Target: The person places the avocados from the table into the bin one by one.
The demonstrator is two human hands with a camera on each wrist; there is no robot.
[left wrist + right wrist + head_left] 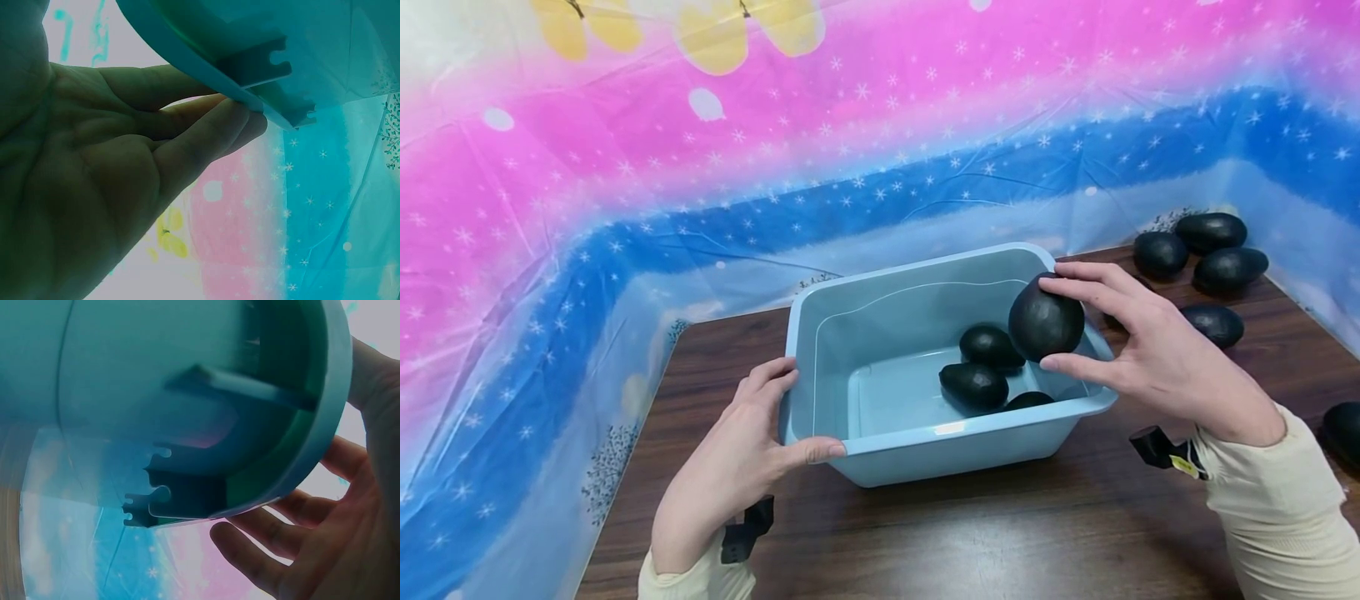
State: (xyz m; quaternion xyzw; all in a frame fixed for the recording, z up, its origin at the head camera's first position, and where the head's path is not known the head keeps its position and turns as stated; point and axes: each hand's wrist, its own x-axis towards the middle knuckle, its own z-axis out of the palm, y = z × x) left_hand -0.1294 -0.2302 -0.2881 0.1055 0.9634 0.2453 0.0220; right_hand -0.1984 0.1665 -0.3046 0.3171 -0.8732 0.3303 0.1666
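Note:
A light blue plastic basin (955, 443) stands on the table. My left hand (737, 446) grips its left front corner, the thumb along the front rim and the fingertips over the left rim. Seen from below in the left wrist view, those fingers meet the underside of the rim (187, 59). My right hand (1157, 350) holds a dark avocado (1045, 321) between thumb and fingers over the basin's right end. Inside lie a dark avocado (988, 346), another avocado (973, 387) before it, and a third (1030, 401) partly hidden by the front wall.
Several more avocados (1231, 269) lie on the wooden table (1000, 533) at the back right, one avocado (1213, 325) behind my right hand. Another avocado (1343, 433) is cut off at the right edge. A pink and blue printed cloth (880, 150) hangs along the table's back and sides.

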